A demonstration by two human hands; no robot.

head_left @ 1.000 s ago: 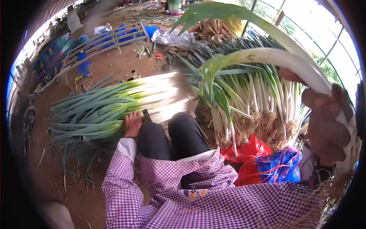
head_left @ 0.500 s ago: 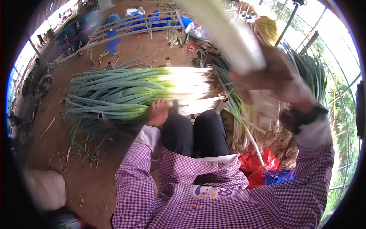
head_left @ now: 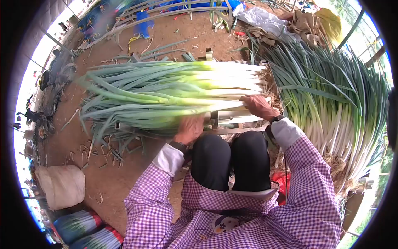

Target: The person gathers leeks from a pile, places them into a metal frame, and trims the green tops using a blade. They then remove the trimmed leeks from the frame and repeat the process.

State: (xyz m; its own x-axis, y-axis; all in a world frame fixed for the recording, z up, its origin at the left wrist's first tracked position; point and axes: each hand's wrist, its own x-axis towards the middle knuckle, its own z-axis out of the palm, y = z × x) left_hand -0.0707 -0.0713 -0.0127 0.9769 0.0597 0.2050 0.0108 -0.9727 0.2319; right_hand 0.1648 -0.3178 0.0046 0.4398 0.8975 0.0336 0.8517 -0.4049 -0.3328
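A bundle of long green onions (head_left: 174, 93) lies across a metal frame (head_left: 214, 120) in front of my knees, green leaves to the left and white stems to the right. My right hand (head_left: 259, 107) is closed around the root end of one stalk at the near right of the bundle. Blurred by motion, my left hand (head_left: 190, 128) touches the near side of the bundle by the frame; its fingers are too smeared to read.
A big heap of green onions (head_left: 327, 95) fills the right side. Behind are a wooden rack (head_left: 174, 13), a white plastic sheet (head_left: 261, 20) and a yellow sack (head_left: 329, 25). A whitish sack (head_left: 62, 186) and printed bags (head_left: 78, 224) lie at lower left.
My right hand has come down from the upper right to the bundle, with the stalk it held raised. My left hand has shifted slightly along the near side. The view has turned.
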